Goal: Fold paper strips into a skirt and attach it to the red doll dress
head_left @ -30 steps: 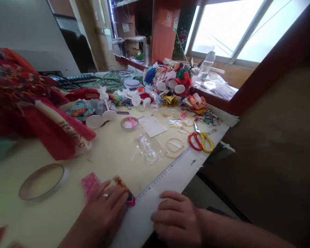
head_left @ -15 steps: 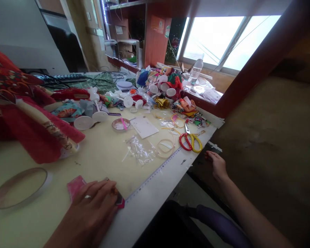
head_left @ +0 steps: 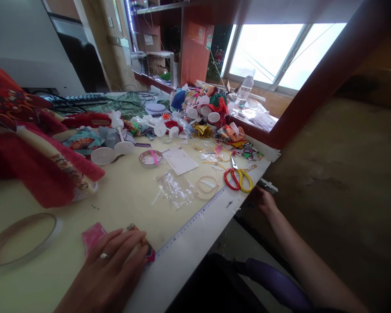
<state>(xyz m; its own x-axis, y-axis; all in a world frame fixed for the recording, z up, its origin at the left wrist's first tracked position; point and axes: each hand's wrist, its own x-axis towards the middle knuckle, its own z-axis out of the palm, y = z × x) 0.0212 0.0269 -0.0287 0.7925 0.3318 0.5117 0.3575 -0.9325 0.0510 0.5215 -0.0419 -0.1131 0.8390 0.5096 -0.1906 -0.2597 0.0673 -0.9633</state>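
From the head camera, I read the left hand [head_left: 109,267] as the working hand. It lies palm down at the near edge of the table top [head_left: 124,202], with its fingers [head_left: 130,239] extended, slightly parted and curved over a folded patterned strip [head_left: 138,239]. I cannot confirm a true grip: the fingers appear to press the strip from above, and the thumb is not clearly visible.

The strip lies directly under and just ahead of the fingertips. Its long axis runs from upper left to lower right, roughly square to the white-edged ruler [head_left: 190,224]. Its pink end [head_left: 150,256] reaches the near end of that ruler. A pink sheet [head_left: 93,237] lies just left of the strip, its edge beneath or touching the left hand.

The right hand [head_left: 265,202] is well apart, beyond the table's right edge and dimly lit. I see nothing in it, but I cannot tell how far its fingers are open. The left hand is much the nearer of the two to the strip.

For containers, I note a shallow round dish [head_left: 150,158] with a pink stick [head_left: 154,156] lying across it, and a clear plastic bag [head_left: 175,189] flat on the table; its contents, if any, are too indistinct to identify. A ring of clear tape [head_left: 21,239] lies left of the pink sheet. Red-handled scissors [head_left: 237,180] rest near the ruler's far end.
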